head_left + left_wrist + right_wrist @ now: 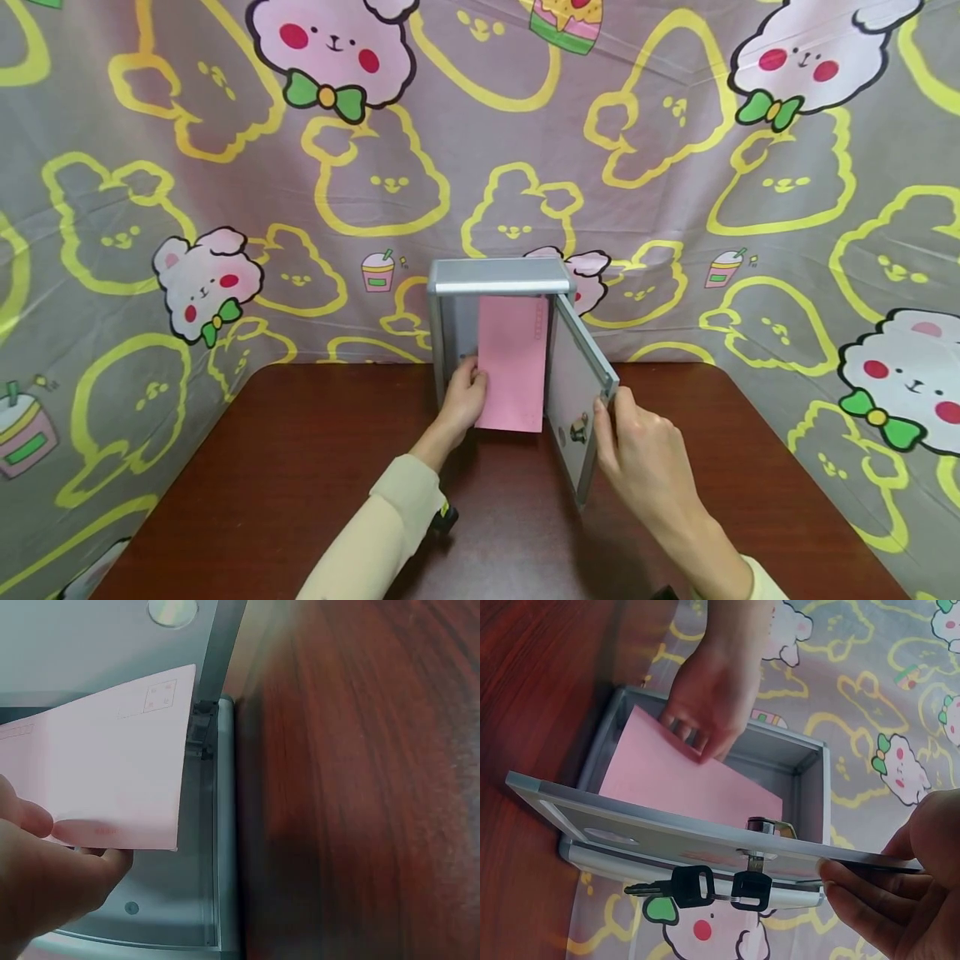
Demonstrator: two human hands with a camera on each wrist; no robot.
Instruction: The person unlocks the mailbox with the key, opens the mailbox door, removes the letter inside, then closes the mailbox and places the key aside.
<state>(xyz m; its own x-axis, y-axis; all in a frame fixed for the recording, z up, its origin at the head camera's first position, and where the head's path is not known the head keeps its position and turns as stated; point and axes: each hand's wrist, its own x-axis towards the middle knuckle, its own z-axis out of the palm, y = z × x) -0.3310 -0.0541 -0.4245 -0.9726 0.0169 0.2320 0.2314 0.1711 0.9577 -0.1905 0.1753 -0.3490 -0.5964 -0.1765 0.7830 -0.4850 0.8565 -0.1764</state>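
Observation:
A pink envelope (pixel 513 363) stands upright at the mouth of a grey metal box (pixel 501 275), its long side vertical. My left hand (pixel 465 395) pinches the envelope's left edge, thumb on the near face and fingers behind. Printed boxes show on the envelope (pixel 127 765) in the left wrist view. The box's hinged door (pixel 573 392) is swung out on the right. My right hand (pixel 647 446) grips the door's free edge between thumb and fingers. In the right wrist view, a key (pixel 751 891) sits in the door's lock, with a second key (pixel 686 886) hanging from it.
The box stands at the back of a dark red-brown wooden table (pixel 300 467). Behind and on both sides hangs a grey cloth (pixel 660 208) with cartoon prints. A small black object (pixel 444 518) is beside the left sleeve.

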